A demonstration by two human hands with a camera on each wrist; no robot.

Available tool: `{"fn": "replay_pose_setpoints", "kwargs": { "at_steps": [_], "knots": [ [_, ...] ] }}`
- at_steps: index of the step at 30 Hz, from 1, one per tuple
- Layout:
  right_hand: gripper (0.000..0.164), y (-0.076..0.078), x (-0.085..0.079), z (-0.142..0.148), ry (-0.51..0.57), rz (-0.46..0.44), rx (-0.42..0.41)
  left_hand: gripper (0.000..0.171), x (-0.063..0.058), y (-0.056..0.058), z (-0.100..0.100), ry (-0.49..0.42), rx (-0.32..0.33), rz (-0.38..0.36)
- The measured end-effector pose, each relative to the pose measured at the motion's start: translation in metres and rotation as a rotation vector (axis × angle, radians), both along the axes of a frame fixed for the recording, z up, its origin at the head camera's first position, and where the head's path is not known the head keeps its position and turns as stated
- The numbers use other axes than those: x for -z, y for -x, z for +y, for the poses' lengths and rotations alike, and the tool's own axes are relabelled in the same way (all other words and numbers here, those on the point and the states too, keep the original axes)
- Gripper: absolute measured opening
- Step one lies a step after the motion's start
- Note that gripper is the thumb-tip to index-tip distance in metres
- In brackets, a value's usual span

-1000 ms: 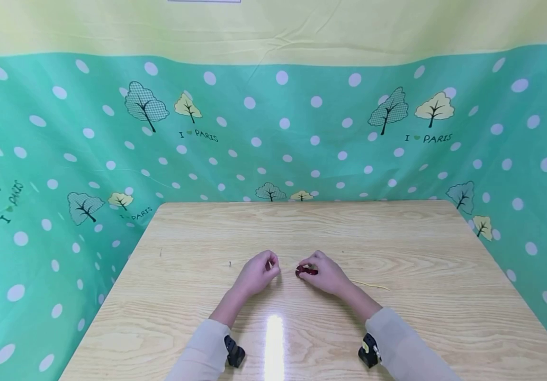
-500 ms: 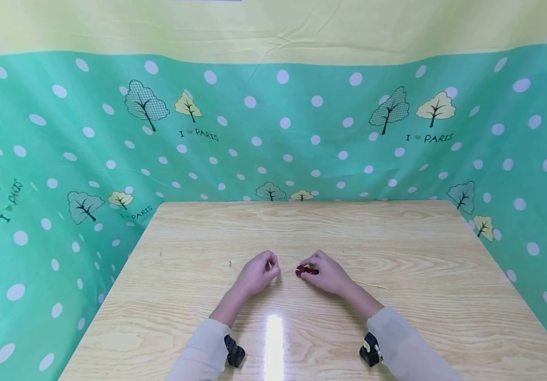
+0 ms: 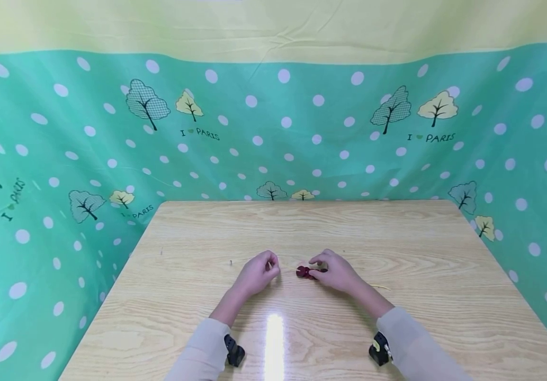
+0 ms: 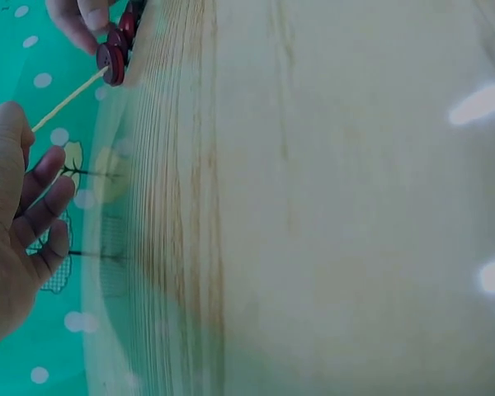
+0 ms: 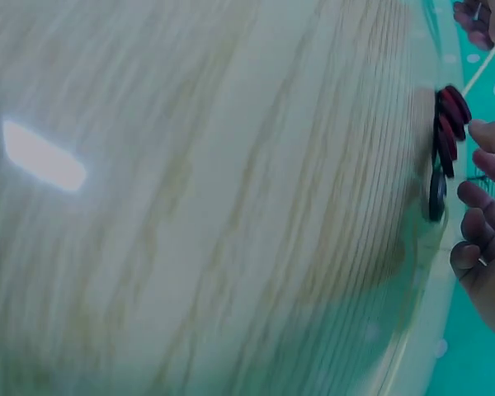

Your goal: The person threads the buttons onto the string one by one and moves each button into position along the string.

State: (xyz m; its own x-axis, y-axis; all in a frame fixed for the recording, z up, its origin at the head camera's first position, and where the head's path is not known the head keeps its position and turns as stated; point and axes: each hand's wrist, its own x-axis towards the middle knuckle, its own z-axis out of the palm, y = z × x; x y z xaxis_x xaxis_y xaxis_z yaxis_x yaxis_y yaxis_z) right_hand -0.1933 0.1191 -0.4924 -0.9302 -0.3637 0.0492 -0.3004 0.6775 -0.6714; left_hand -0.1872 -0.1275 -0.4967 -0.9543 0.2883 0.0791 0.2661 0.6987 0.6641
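Observation:
My left hand (image 3: pixel 257 272) pinches the yellow string (image 4: pixel 66 103) between thumb and index finger, its other fingers loosely bent. From there the string runs into the nearest of several dark red round buttons (image 3: pixel 304 272), which sit in a row just above or on the tabletop; I cannot tell which. At the row's right end is my right hand (image 3: pixel 337 272), thumb and index finger spread apart around the last buttons. In the right wrist view the buttons (image 5: pixel 451 124) lean against each other, close to the right fingertips, with a darker disc (image 5: pixel 437 194) lowest.
The string's loose end (image 3: pixel 380 287) lies on the wooden table (image 3: pixel 197 328), right of the right hand. A tiny dark mark (image 3: pixel 231 262) shows left of the left hand. A green dotted curtain (image 3: pixel 235 121) surrounds the table's back and sides.
My right hand has slid to the right along the row, its thumb and index finger parting, so more of the buttons show. The left hand has stayed in place.

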Motion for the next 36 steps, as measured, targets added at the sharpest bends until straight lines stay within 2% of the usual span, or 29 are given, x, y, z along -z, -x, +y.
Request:
{"fn": "replay_pose_setpoints", "kwargs": {
  "at_steps": [11, 19, 23, 36],
  "knots": [
    [0.021, 0.003, 0.000, 0.031, -0.040, 0.005, 0.002, 0.004, -0.002, 0.000, 0.000, 0.002, 0.001, -0.037],
    [0.017, 0.003, 0.001, 0.063, -0.067, 0.006, -0.005, 0.004, -0.002, -0.002, 0.001, 0.012, 0.010, -0.036],
    [0.017, 0.003, 0.002, 0.075, -0.092, 0.004, -0.037, 0.004, -0.001, -0.001, 0.001, 0.015, 0.006, -0.044],
    [0.006, -0.007, 0.002, 0.083, -0.129, 0.014, -0.064, 0.005, 0.001, 0.000, -0.001, 0.027, 0.012, -0.031]
  ]
}}
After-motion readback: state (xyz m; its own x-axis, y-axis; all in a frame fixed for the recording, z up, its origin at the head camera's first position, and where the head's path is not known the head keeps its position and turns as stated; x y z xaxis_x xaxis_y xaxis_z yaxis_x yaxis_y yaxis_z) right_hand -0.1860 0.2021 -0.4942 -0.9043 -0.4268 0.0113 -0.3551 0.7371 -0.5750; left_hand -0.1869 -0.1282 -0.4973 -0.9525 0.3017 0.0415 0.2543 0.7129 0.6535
